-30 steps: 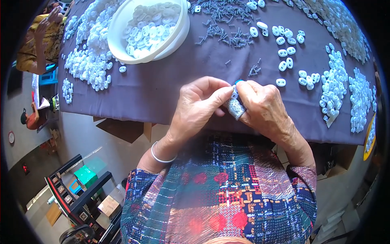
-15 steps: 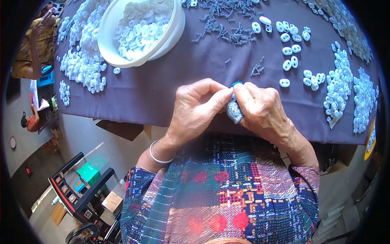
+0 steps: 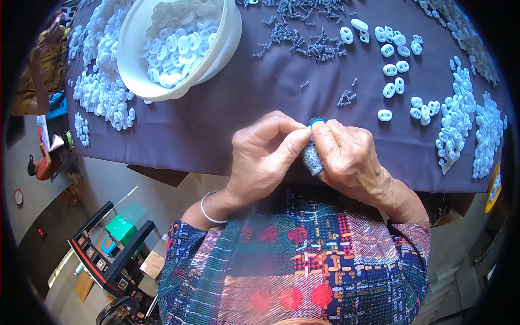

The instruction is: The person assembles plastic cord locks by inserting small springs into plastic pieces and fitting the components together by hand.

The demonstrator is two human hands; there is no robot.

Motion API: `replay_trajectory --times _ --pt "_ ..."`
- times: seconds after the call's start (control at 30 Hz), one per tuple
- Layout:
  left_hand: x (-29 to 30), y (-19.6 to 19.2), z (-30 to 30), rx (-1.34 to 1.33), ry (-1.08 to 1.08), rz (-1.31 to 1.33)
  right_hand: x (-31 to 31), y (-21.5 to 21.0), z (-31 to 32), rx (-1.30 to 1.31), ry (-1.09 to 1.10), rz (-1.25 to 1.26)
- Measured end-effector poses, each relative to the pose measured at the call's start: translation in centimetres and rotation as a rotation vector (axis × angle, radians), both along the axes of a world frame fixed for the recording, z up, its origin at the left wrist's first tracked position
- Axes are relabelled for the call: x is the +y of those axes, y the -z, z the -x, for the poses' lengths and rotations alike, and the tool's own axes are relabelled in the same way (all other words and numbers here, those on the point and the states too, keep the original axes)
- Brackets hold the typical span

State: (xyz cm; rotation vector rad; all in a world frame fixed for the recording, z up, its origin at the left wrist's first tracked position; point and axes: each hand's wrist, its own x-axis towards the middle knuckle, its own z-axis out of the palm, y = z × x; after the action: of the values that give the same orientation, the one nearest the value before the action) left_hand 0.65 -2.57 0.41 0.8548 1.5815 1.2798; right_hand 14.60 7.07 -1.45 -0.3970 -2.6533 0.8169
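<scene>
1. Centrally, both hands meet at the near edge of the table (image 3: 216, 124), which is covered with a dark purple cloth.
2. Left hand (image 3: 262, 157): fingers curled, thumb and forefinger pinched together at the top of a small grey speckled piece (image 3: 312, 158); whether they grip something tiny of their own cannot be told.
3. Right hand (image 3: 349, 157): fingers closed around the grey piece, holding it upright between the two hands; a blue cap (image 3: 317, 121) shows on the fingertip just above the piece.
4. Grey piece: lies between the two thumbs, above the table edge, touching both hands.
5. White bowl (image 3: 179, 46): stands at the far left of the table, filled with white oval plastic parts.
6. Loose white parts (image 3: 100, 92): heaped beside the bowl on its left; a second heap (image 3: 460, 119) lies at the right, with single ovals scattered near it.
7. Small grey springs (image 3: 309, 32): strewn at the far centre, a few (image 3: 345, 96) nearer the hands.
8. Bangle (image 3: 208, 214): on the left wrist, above a patterned sleeve.
</scene>
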Motion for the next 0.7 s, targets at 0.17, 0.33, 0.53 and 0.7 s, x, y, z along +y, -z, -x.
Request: replay_trajectory --times 0.17,0.33,0.53,0.7 --pt "0.05 0.33 -0.01 0.017 -0.029 -0.021 0.14 0.0 0.3 0.043 -0.007 -0.063" --pt "-0.12 0.66 0.0 0.052 -0.033 -0.06 0.18 -0.22 0.42 0.042 -0.017 -0.094" --pt "-0.16 0.87 -0.24 0.042 -0.06 -0.086 0.13 0.14 0.4 0.052 -0.007 -0.104" --pt "-0.26 0.98 -0.12 0.072 -0.044 -0.108 -0.03 0.14 0.36 0.053 -0.002 -0.113"
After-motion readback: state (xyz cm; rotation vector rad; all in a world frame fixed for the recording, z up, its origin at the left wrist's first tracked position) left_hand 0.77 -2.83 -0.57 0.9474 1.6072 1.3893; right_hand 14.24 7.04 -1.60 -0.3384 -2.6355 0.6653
